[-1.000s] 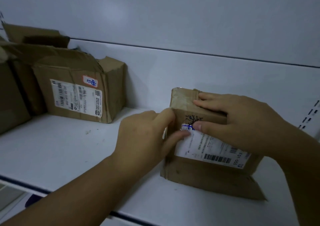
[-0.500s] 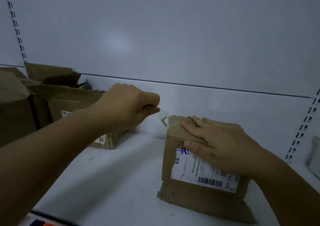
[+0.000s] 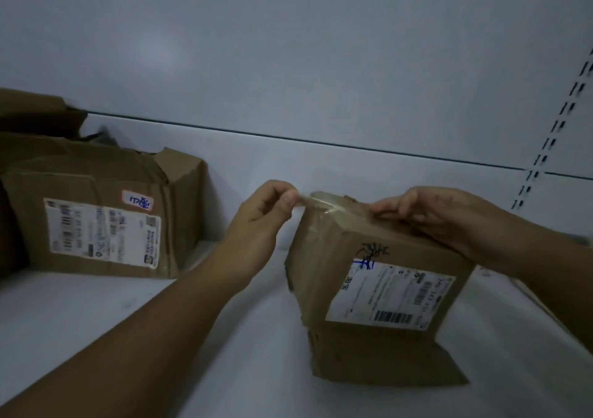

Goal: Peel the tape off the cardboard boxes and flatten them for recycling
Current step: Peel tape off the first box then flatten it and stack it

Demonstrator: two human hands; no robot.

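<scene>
1. Right now the box (image 3: 375,276) stands upright on the white shelf (image 3: 80,315), label (image 3: 390,292) toward you, its lower flap splayed out on the shelf so it sits steady while you work the top.
2. Clear tape (image 3: 316,200) runs over the top left corner, one end lifted off the cardboard.
3. Your left hand (image 3: 260,215) pinches that loose end between thumb and fingertip, held just left of the corner, probably so the pull runs along the strip.
4. Your right hand (image 3: 449,218) lies curled over the top edge, pressing down, likely to stop the box lifting or tipping toward the pull.
5. Well apart to the left, a second box (image 3: 106,222) leans against the back wall; it appears not yet flattened.
</scene>
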